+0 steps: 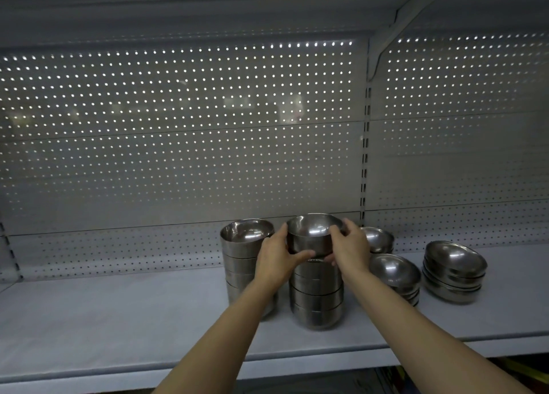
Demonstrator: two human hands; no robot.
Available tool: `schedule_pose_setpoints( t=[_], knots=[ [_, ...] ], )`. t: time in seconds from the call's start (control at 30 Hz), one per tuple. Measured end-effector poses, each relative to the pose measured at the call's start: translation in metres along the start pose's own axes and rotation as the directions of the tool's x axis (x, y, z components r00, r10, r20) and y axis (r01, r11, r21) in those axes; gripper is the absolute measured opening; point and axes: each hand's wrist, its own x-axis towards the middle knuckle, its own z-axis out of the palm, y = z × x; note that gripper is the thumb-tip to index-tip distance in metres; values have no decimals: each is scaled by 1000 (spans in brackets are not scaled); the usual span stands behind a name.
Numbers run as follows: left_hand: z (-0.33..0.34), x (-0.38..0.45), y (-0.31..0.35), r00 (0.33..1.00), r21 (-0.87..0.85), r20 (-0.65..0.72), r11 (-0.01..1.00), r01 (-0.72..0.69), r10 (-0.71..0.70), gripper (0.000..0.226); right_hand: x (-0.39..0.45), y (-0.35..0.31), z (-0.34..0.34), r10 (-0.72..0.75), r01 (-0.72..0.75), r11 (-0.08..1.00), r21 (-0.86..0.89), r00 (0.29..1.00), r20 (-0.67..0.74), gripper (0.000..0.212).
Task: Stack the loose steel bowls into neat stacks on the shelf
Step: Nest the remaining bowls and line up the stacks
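From the head view, your left hand (274, 252) and right hand (350, 246) both curl round one steel bowl (312, 234), held level just above the middle stack (316, 295) at lower centre of the frame. The risk is seating it off-centre — a tilted rim could wedge or slide, and the tall stack (245, 260) touching your left wrist could get nudged. You've bare shelf (104, 310) to the lower left, while the shallower bowl piles (454, 271) crowd the lower right and the front edge lies close below.
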Motion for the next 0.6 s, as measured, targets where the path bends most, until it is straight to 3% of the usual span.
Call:
schedule_pose_setpoints(
  t=[0.1,0.23,0.4,0.6],
  knots=[
    [12,-1,-11,998,-69,-20,996,60,-61,53,3,4,-2,5,-5,998,-69,1000,1,30],
    [18,-4,-20,999,-132,-48,991,12,-19,51,7,18,-7,4,9,978,-210,998,59,43],
    [26,-7,-27,999,-222,-47,975,-6,-5,58,2,27,-10,-31,42,996,-76,990,134,50],
    [34,-10,-34,997,-257,-80,966,0,-22,64,-2,38,-9,-95,98,995,-18,987,129,55]
  ],
)
